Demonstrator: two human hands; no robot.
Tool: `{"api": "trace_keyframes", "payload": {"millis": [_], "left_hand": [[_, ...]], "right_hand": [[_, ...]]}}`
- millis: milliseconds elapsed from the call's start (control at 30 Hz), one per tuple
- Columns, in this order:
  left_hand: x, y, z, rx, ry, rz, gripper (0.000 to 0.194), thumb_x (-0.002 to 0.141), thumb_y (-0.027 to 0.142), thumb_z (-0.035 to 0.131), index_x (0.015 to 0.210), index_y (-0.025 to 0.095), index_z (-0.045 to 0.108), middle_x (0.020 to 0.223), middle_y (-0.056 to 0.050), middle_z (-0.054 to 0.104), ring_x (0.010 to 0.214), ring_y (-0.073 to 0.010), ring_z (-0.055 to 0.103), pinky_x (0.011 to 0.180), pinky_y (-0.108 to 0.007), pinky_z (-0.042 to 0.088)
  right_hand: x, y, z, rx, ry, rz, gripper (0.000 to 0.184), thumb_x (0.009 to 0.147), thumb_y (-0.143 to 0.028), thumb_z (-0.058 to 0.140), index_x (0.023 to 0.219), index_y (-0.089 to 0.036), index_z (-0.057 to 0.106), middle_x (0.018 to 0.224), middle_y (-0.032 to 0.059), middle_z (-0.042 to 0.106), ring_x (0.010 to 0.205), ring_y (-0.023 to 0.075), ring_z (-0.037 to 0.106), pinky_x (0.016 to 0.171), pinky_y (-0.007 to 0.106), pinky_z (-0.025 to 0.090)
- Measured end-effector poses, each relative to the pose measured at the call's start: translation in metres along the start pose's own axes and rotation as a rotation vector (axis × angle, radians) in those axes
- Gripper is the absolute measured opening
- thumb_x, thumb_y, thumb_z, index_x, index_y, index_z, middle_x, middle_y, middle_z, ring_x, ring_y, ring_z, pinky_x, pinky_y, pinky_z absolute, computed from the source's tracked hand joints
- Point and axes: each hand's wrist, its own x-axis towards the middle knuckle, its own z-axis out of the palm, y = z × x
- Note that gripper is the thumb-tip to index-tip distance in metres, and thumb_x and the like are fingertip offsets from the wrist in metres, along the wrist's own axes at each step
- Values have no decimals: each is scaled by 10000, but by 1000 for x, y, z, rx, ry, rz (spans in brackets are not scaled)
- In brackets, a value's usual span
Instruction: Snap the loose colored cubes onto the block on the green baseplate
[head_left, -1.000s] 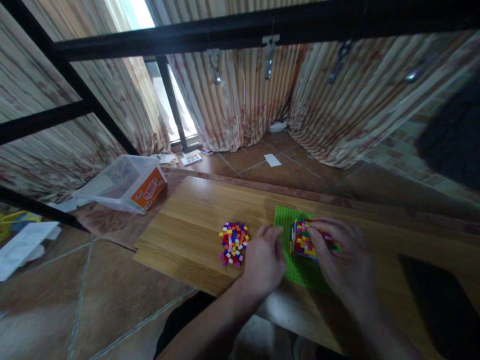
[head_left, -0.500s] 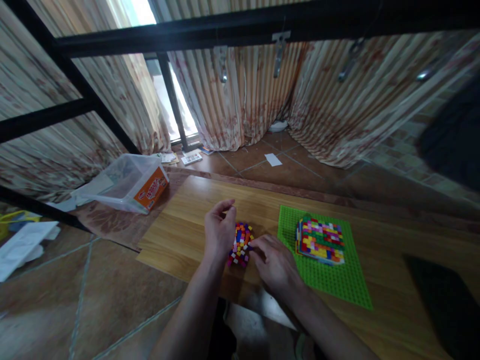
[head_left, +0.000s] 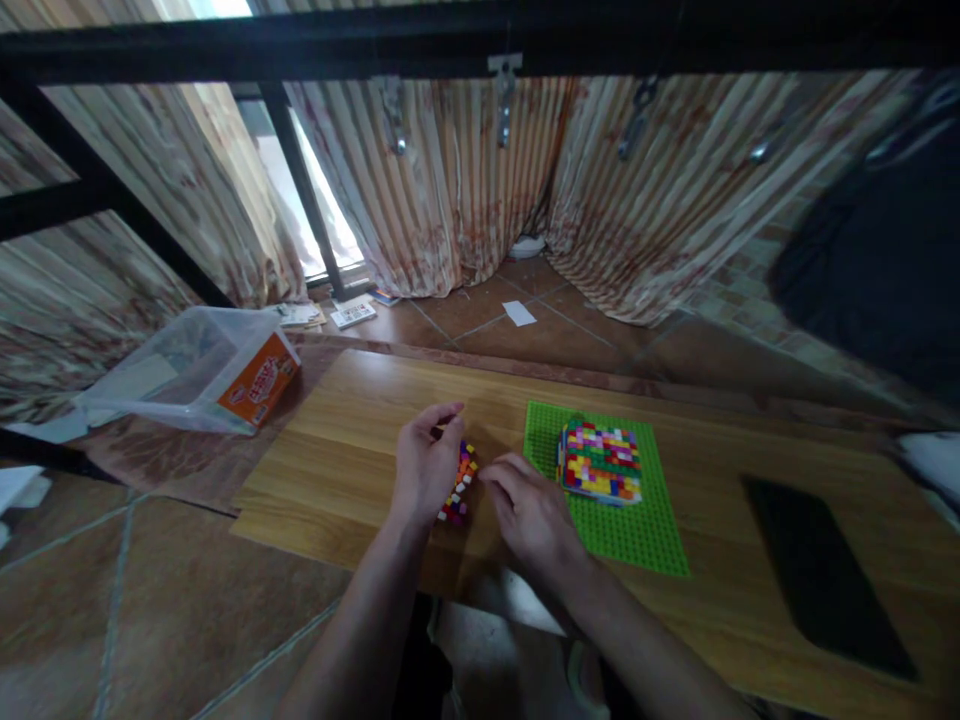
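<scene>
My left hand [head_left: 429, 465] hovers over the left side of a loose pile of small coloured bricks [head_left: 459, 488] and hides part of it. Its fingers are curled in, and whatever they hold is hidden. Just right of the pile is my right hand [head_left: 531, 510], thumb and fingers pinched together; anything between them is too small to make out. Beyond it lies a green studded baseplate [head_left: 630, 545]. A block built of many-coloured bricks [head_left: 600, 460] stands on the baseplate, touched by neither hand.
The wooden table [head_left: 330, 450] carries a dark flat slab [head_left: 825, 570] at the right. On the floor at left stands a clear plastic bin [head_left: 191, 410] with an orange label. A black metal bar [head_left: 450, 45] crosses above, in front of striped curtains [head_left: 465, 190].
The view has swung right, so the scene sits further left. My right hand has drawn slightly away from the pile, and my left hand covers more of the bricks.
</scene>
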Motion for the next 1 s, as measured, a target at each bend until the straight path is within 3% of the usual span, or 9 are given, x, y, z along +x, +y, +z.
{"api": "trace_keyframes", "payload": {"millis": [100,200,333,500,667,833,1000], "left_hand": [[-8,-1,11,51,-110,9,291,787,290,614,1004,151,750,785,-35,722,671,-160,621,630,-264,473],[-20,-1,27,90,-216,68,253,805,265,593,969,157,753,827,-46,731,733,-168,643,682,-268,485],[-36,-3,46,135,-417,93,251,839,237,551,973,163,751,854,-51,735,752,-167,646,703,-269,487],[-45,-8,60,199,-457,140,262,859,231,546,1020,188,749,891,-51,741,786,-178,652,710,-278,491],[-47,0,64,31,-436,149,219,862,260,580,984,195,750,914,-52,738,804,-176,644,720,-276,483],[-50,15,64,-279,-518,33,182,832,340,654,820,177,735,690,-1,651,630,-122,533,618,-244,422],[-50,22,65,-443,-603,-96,286,828,404,662,671,165,675,629,11,582,567,-91,459,584,-241,367]], "right_hand": [[0,-1,-39,61,89,40,213,939,-135,491,940,-214,688,954,48,669,878,167,654,773,288,516],[-5,10,-75,73,188,77,217,933,-156,520,933,-251,715,988,28,678,927,162,659,829,300,516],[-15,35,-101,133,269,158,172,910,-219,578,942,-272,739,1023,29,696,978,184,663,885,352,517],[-22,50,-101,237,249,254,167,875,-235,614,980,-266,740,1048,33,724,1029,202,661,967,413,498],[-19,37,-95,440,305,286,162,848,-244,651,978,-274,742,1033,25,718,959,179,676,870,361,555],[-15,23,-91,678,391,306,142,796,-256,722,933,-277,753,899,7,734,765,142,682,689,287,589],[-15,21,-86,698,443,254,154,789,-212,733,902,-312,761,913,-11,745,867,155,688,777,309,581]]}}
